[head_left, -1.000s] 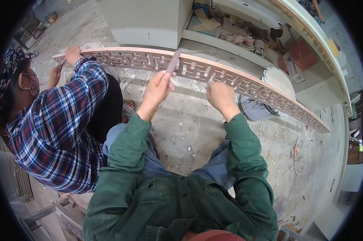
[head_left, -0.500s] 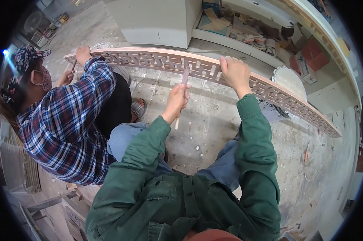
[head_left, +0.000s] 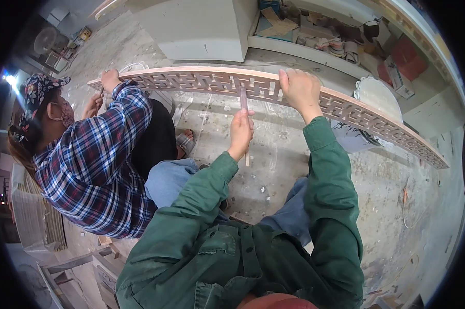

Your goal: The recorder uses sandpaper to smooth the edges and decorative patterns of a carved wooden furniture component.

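Observation:
A long, narrow reddish-brown wooden panel point(head_left: 358, 114) with a cut-out lattice pattern stretches crosswise before me. Over its top edge, right of the middle, my right hand point(head_left: 300, 93) is closed, thumb on the upper side. My left hand point(head_left: 241, 133) is wrapped round a narrow stick point(head_left: 243, 98), purplish-brown and wider above, pale and thin at the lower end. The stick's upper tip meets the lattice, at or in one of the openings; how deep it goes cannot be made out.
On my left a co-worker in a plaid shirt point(head_left: 96, 159) grips the panel's left end with one hand. Beneath the panel's right part stands a white bucket point(head_left: 352, 140). A pale cabinet point(head_left: 201, 33) and a cluttered low shelf lie beyond. Wooden frames point(head_left: 75, 265) are at lower left.
The view has shifted slightly. My left hand and the stick appear a little further right and lower along the lattice. My right hand keeps its hold on the panel.

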Demonstrator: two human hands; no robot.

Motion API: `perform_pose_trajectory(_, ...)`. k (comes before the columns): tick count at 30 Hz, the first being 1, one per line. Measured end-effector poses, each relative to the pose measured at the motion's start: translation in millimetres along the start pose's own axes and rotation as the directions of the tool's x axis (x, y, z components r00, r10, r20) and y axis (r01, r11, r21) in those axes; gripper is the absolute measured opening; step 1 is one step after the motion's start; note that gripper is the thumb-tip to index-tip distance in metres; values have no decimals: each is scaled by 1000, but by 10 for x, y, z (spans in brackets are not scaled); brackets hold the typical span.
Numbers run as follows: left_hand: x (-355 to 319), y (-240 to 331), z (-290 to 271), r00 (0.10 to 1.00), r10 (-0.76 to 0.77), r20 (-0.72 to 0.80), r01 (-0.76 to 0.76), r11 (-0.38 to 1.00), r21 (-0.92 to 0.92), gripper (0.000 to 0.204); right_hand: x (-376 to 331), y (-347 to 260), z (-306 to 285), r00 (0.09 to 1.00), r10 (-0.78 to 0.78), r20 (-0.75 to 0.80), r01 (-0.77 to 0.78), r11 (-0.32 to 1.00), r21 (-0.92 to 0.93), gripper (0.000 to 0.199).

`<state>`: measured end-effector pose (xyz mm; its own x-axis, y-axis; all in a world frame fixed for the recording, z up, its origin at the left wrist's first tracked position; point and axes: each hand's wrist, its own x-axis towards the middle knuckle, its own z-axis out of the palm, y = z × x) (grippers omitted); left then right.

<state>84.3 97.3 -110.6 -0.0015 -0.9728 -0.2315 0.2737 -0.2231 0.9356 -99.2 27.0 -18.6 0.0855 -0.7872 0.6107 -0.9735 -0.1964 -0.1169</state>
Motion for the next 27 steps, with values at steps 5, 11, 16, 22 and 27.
perform_pose_trajectory(5,30,-36,-12,999,26,19,-26,1000,7,33,19,-49,-55,1000,-1,-12,1,1000,2,41)
perform_pose_trajectory(11,79,48,-36,985,-140,103,157,971,-181,36,1,-75,-56,1000,5,-16,-5,1000,-6,41)
perform_pose_trajectory(16,191,299,-39,969,-206,137,219,972,-87,35,-14,-87,-74,1000,-1,-3,1,1000,-26,41)
perform_pose_trajectory(22,393,496,-24,926,-319,202,321,947,22,37,4,-76,-68,999,22,44,-22,1000,-5,42)
perform_pose_trajectory(27,355,544,-138,933,-325,154,292,935,200,36,37,-117,-78,1000,20,0,-20,1000,-19,41)
